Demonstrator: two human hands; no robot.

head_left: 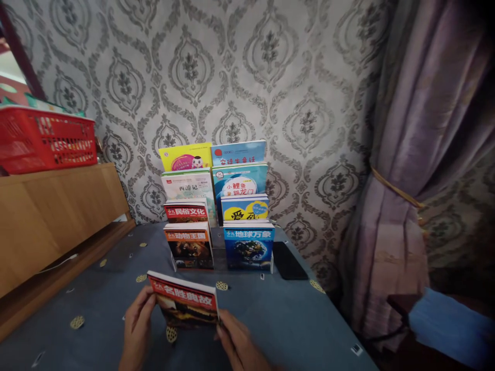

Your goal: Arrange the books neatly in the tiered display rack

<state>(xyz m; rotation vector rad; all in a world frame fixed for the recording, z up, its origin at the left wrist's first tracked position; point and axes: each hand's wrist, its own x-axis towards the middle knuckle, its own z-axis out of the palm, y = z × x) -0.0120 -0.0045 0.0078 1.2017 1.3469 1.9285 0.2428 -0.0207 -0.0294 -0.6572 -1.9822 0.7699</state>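
Note:
Between my two hands is a book (pixel 187 304) with a red title band and a dark picture cover, tilted and held above the table. My left hand (pixel 137 324) grips its left edge, and my right hand (pixel 237 337) grips its lower right edge. Just beyond it stands a tiered clear book rack (pixel 219 260) with books in two columns. The front left one is an orange-titled book with a lion (pixel 189 247); the front right one is a blue book with a globe (pixel 249 247). Further back are a yellow book (pixel 185 157) and a light blue book (pixel 238 151).
A black phone-like slab (pixel 288 262) lies right of the rack on the dark patterned tablecloth (pixel 278 314). A wooden cabinet (pixel 58 211) with a red basket (pixel 46 136) stands at left. A tied curtain (pixel 402 154) hangs at right, above a blue cloth (pixel 450 324).

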